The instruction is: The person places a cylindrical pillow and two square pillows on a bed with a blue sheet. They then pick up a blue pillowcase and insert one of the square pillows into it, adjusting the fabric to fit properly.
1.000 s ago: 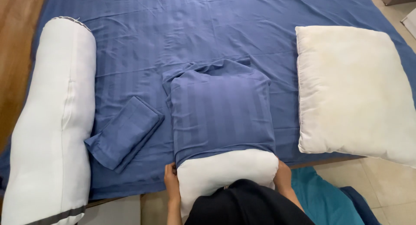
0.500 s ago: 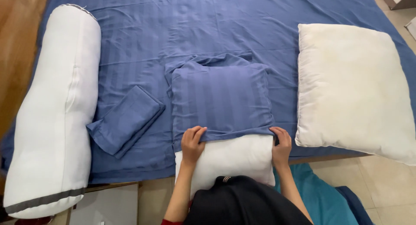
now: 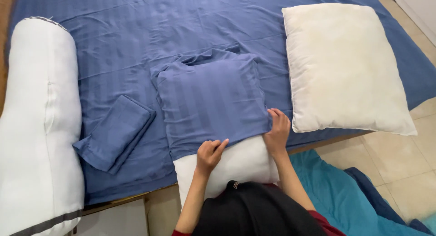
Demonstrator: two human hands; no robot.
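A white pillow lies at the near edge of the bed, its far part inside a blue striped pillowcase. My left hand pinches the pillowcase's open hem near its middle, over the white pillow. My right hand grips the hem at its right corner. The near end of the pillow is bare and rests against my dark clothing.
A long white bolster lies along the bed's left side. A folded blue pillowcase sits between the bolster and the pillow. A bare cream pillow lies at the right. A teal and blue cloth is heaped on the tiled floor.
My hands came up from under the pillow's near end onto the pillowcase hem. The left hand has shifted right along the hem; more white pillow shows below it.
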